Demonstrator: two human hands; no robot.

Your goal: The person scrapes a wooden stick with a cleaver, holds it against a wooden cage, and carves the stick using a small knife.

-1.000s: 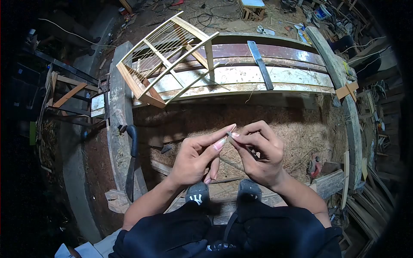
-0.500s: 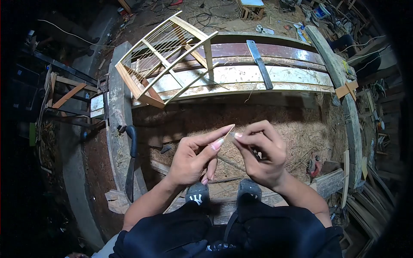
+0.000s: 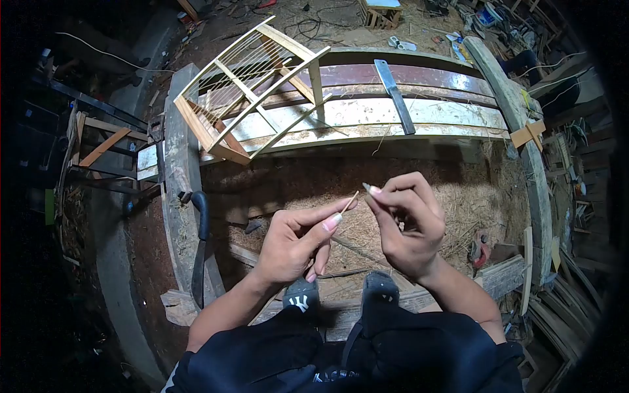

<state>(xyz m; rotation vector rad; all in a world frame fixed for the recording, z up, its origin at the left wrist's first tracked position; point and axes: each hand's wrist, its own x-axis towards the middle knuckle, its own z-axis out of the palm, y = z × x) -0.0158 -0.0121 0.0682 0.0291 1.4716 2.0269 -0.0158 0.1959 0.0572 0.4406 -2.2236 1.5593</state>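
My left hand [image 3: 292,245] pinches a thin wooden stick [image 3: 350,204] between thumb and forefinger, its end pointing up and to the right. Just right of that end, my right hand [image 3: 411,226] is closed on a small grey pointed piece [image 3: 367,187]. Most of this piece is hidden by the fingers, so its kind cannot be made out. The stick and the grey piece are a little apart. Both hands are above ground strewn with shavings, in front of the bench.
A wooden frame with thin slats [image 3: 247,95] leans on the plank bench [image 3: 354,112]. A flat metal blade with a dark handle [image 3: 394,97] lies on the planks. A curved knife with a blue-black handle [image 3: 200,229] rests on the left beam [image 3: 178,170]. Wood strips [image 3: 557,321] are piled at right.
My right hand has moved right and slightly up with the grey piece, away from the stick's end. My left hand stays nearly in place, still pinching the stick.
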